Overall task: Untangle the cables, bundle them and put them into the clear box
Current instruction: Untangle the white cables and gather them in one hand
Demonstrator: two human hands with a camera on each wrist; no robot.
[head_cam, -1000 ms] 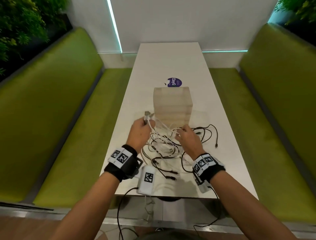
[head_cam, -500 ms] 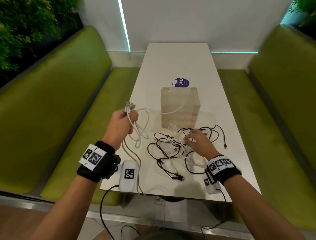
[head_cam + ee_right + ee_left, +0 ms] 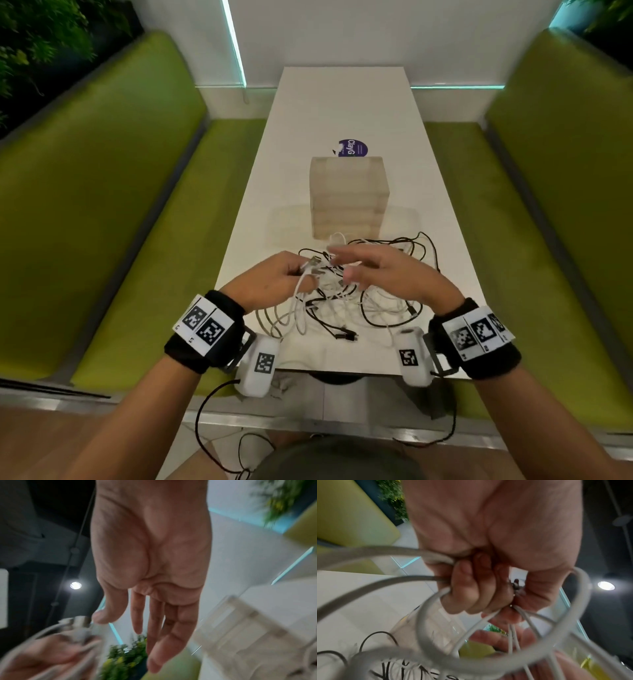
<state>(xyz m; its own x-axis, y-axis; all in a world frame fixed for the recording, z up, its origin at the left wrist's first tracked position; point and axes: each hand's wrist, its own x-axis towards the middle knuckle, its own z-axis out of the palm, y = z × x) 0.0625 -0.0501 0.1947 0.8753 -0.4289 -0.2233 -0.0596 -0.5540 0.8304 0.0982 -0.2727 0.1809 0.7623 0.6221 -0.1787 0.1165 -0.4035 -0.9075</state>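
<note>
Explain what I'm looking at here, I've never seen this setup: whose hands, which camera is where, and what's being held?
No machine here: a person works with bare hands, wearing a camera on the head and one on each wrist. The wide picture is the head view, looking down a white table between green benches. The two close-ups look along each hand from the wrist.

On the table lie tangled black and white cables and, just beyond them, the clear box, with a purple sticker behind it.

The left hand has white cable loops in its grip, fingers curled round them, plugs poking out by the thumb. The right hand is open, fingers straight, holding nothing, hovering over the tangle.
</note>
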